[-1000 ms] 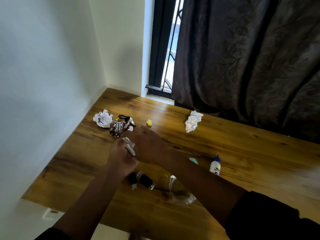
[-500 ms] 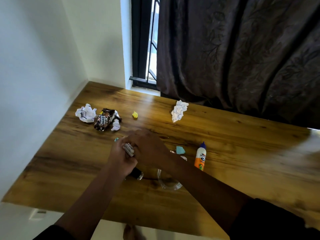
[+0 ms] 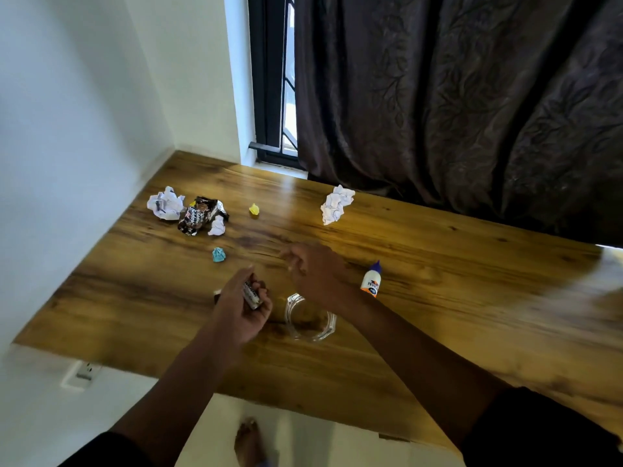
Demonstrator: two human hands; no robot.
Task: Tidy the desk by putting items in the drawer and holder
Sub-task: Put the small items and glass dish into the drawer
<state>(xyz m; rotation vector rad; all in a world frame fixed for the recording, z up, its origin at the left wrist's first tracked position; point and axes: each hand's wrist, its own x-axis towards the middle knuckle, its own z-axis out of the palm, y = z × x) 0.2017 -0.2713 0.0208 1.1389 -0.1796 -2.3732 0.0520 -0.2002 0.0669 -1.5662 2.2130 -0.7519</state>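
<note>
My left hand grips a few dark markers over the wooden desk, just left of a clear glass holder. Above the desk behind the holder hovers my right hand, blurred, fingers loosely spread and holding nothing. A white glue bottle with a blue cap lies to the right of that hand. No drawer is in view.
Crumpled white paper, a dark snack wrapper, a small yellow scrap, a blue scrap and another white paper ball lie at the back. A dark curtain hangs behind; a white wall stands left.
My right hand has let go of the markers and drawn back to the right. The left hand keeps the markers. The view has shifted, uncovering the blue scrap.
</note>
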